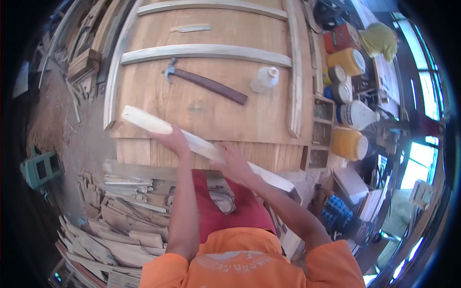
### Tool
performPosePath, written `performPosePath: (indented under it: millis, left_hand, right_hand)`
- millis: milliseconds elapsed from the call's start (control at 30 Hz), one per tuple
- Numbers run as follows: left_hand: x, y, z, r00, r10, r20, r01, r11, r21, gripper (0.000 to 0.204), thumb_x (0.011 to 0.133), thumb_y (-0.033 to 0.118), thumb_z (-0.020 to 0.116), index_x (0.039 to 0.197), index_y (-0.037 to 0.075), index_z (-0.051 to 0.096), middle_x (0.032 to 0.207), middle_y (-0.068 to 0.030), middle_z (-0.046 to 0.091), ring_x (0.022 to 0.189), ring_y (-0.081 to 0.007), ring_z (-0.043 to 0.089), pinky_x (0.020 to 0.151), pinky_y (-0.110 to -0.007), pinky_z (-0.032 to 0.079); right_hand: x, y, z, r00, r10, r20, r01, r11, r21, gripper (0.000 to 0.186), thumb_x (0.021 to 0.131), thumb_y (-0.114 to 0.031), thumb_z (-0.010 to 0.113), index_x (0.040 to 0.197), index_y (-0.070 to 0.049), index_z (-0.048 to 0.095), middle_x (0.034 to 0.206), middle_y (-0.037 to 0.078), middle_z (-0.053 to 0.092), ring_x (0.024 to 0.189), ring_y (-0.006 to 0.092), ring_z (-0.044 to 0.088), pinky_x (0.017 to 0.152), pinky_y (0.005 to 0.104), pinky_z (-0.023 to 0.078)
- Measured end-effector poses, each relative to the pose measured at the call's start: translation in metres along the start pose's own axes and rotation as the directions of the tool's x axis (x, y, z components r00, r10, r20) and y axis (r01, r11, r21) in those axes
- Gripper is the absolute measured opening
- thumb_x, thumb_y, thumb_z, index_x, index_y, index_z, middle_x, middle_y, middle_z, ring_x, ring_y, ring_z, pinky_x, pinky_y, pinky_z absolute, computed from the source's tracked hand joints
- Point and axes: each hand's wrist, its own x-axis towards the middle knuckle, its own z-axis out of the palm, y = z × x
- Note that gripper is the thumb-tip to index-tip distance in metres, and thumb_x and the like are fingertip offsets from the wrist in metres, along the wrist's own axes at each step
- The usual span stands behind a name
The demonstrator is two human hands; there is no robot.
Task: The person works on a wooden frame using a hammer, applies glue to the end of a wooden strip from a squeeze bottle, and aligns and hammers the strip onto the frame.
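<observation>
A pale wooden strip [142, 118] slants across the near edge of the plywood bench top [149, 91]. My left hand [174, 141] grips it left of its middle, fingers closed round the wood. Farther right along the same strip, my right hand [233, 161] holds it with curled, slightly blurred fingers. Beyond my hands lie a claw hammer [206, 86] with a dark wooden handle and a translucent white bottle [264, 79]. Wooden battens [206, 53] form a frame on the plywood, and a small thin offcut [192, 28] sits between two crosspieces.
Jars and containers [350, 144] and a compartmented wooden box [321, 132] line the right side. Scrap wood [120, 230] is piled at lower left. A green machine [41, 168] stands on the left floor. A person in a blue checked shirt [336, 211] is at lower right.
</observation>
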Motion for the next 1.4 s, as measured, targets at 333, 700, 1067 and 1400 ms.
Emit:
performPosePath:
  millis: [333, 700, 1067, 1400]
  left_hand:
    - [-0.002, 0.13, -0.127, 0.981, 0.144, 0.126, -0.049, 0.825, -0.563, 0.094, 0.1, 0.017, 0.073, 0.171, 0.005, 0.013, 0.165, -0.0302, 0.039, 0.145, -0.0398, 0.053, 0.118, -0.053, 0.048]
    - [-0.021, 0.244, -0.249, 0.871, 0.452, 0.192, -0.248, 0.742, -0.623, 0.077, 0.108, 0.059, 0.058, 0.155, 0.001, 0.04, 0.112, -0.0119, 0.062, 0.1, -0.0238, 0.062, 0.095, -0.045, 0.054]
    - [0.068, 0.266, -0.385, 0.591, 0.186, 0.785, -0.123, 0.982, -0.14, 0.07, 0.101, 0.055, 0.065, 0.139, -0.003, 0.055, 0.118, -0.0166, 0.067, 0.08, -0.0223, 0.07, 0.064, -0.036, 0.06]
    - [0.078, 0.118, -0.338, 0.013, -0.193, 0.981, 0.599, 0.787, 0.147, 0.1, 0.096, 0.072, 0.064, 0.154, -0.009, 0.049, 0.086, -0.0077, 0.058, 0.066, -0.0184, 0.063, 0.056, -0.032, 0.055]
  right_hand:
    - [-0.039, -0.041, -0.047, 0.997, 0.071, -0.013, -0.062, 0.935, 0.35, 0.066, 0.091, -0.039, 0.084, 0.138, 0.0, 0.06, 0.116, 0.025, 0.068, 0.11, 0.0483, 0.064, 0.098, 0.0548, 0.051]
    - [0.022, -0.099, -0.119, 0.768, 0.274, -0.578, 0.13, 0.819, 0.56, 0.085, 0.088, -0.03, 0.09, 0.152, 0.006, 0.047, 0.147, 0.024, 0.056, 0.14, 0.0422, 0.052, 0.119, 0.0454, 0.041]
    - [0.155, 0.159, -0.126, 0.746, 0.22, -0.629, 0.009, 0.94, 0.34, 0.084, 0.078, -0.021, 0.094, 0.148, 0.0, 0.052, 0.141, 0.022, 0.062, 0.131, 0.0361, 0.061, 0.113, 0.0467, 0.048]
    - [-0.039, -0.008, -0.292, 0.896, 0.042, -0.442, -0.186, 0.939, -0.288, 0.083, 0.074, -0.013, 0.086, 0.15, -0.005, 0.053, 0.138, 0.022, 0.063, 0.128, 0.0434, 0.062, 0.112, 0.0482, 0.05]
